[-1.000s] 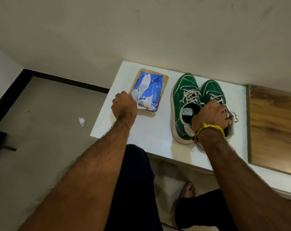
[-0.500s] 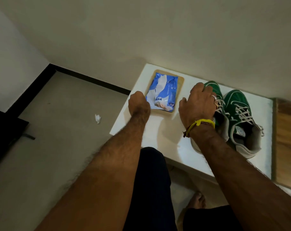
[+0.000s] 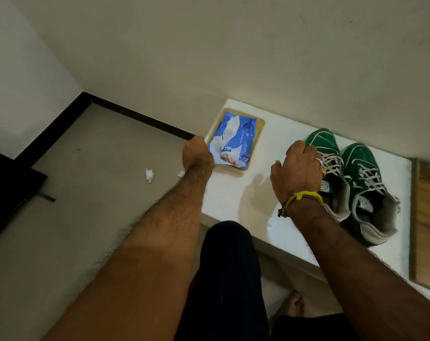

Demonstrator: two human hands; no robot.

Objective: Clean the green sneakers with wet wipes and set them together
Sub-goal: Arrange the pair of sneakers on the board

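Right hand (image 3: 298, 172) slid onto two sneakers (image 3: 352, 183).

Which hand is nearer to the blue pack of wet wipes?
Left. The left hand is at the near left corner of the wet wipes pack; the right hand is over by the sneakers.

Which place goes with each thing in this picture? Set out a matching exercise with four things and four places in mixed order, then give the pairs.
Things
1. wet wipes pack
2. crumpled tissue
3. yellow thread band
4. green sneakers

Places
A. on the floor
B. on the right side of the white bench
C. in the tan tray
D. round the wrist of the right hand

Pairs: 1-C, 2-A, 3-D, 4-B
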